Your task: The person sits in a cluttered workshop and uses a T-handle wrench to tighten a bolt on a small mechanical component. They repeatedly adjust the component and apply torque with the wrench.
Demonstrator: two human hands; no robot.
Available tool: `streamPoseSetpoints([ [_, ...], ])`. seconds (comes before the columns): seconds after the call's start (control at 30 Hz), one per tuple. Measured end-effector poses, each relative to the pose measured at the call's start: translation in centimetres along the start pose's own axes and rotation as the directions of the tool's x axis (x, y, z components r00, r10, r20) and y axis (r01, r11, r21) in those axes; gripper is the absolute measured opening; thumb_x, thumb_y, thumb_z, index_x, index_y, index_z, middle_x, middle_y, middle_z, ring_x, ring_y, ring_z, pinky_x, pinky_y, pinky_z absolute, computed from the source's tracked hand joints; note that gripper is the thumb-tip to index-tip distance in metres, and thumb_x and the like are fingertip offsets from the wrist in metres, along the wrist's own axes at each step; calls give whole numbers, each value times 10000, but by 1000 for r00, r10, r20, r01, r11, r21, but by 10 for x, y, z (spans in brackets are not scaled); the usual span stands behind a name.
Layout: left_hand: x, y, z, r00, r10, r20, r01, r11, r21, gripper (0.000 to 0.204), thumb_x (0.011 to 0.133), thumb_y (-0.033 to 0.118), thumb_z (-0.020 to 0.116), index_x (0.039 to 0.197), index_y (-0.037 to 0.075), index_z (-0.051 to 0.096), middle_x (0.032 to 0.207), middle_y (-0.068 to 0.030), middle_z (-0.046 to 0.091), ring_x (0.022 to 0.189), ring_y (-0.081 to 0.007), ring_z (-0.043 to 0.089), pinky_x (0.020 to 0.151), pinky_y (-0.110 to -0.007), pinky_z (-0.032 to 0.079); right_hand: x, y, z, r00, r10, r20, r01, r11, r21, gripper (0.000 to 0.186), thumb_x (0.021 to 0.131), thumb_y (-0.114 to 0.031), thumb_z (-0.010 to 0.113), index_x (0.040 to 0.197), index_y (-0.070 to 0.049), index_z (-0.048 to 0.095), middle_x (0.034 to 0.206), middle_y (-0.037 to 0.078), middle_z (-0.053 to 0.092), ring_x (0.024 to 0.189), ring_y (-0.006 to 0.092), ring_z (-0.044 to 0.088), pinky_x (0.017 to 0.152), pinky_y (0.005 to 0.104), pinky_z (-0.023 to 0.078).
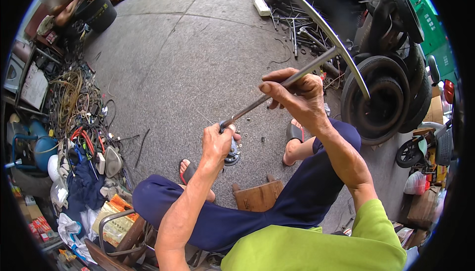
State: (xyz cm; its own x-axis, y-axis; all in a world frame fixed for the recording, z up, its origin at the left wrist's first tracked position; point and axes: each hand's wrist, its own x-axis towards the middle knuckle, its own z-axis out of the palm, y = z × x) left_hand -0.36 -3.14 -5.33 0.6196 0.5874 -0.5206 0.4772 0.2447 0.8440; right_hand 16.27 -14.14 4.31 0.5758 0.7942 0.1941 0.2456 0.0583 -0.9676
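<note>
A long metal T-handle wrench (316, 63) slants from the lower left to the upper right in front of me, its curved crossbar raised at the far end. My left hand (216, 144) wraps round the lower end of the shaft. Higher up, my right hand (302, 98) holds the shaft loosely, with the thumb and a finger reaching out beside it. Just below my left hand, a round metal part (232, 154) sits on the floor between my feet. My left hand partly covers it, so whether the wrench touches it cannot be seen.
A low wooden stool (258, 197) stands between my legs. Cables (67, 98) and clutter line the left side. Tyres (378, 98) stack up at the right, near scattered metal tools (295, 36). Another person sits at the far left by a black bucket (100, 13).
</note>
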Motion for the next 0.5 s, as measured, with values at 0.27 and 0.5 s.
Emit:
streamPoseSetpoints([
  [0.27, 2, -2, 0, 999, -46, -25, 45, 999, -26, 229, 898, 198, 582, 841, -12, 655, 729, -85, 681, 569, -86, 527, 509, -266, 400, 0, -5, -6, 964, 33, 265, -44, 998, 35, 327, 951, -133, 597, 1243, 2, 534, 1061, 153, 695, 796, 153, 707, 622, 255, 575],
  [0.5, 1, -3, 1, 999, -46, -21, 46, 998, -31, 238, 887, 216, 598, 833, -7, 660, 705, -77, 668, 543, -77, 489, 503, -266, 384, -1, -3, -1, 993, -51, 108, 58, 996, -61, 171, 896, -106, 683, 1006, 22, 655, 780, 81, 715, 595, 100, 668, 492, 224, 538],
])
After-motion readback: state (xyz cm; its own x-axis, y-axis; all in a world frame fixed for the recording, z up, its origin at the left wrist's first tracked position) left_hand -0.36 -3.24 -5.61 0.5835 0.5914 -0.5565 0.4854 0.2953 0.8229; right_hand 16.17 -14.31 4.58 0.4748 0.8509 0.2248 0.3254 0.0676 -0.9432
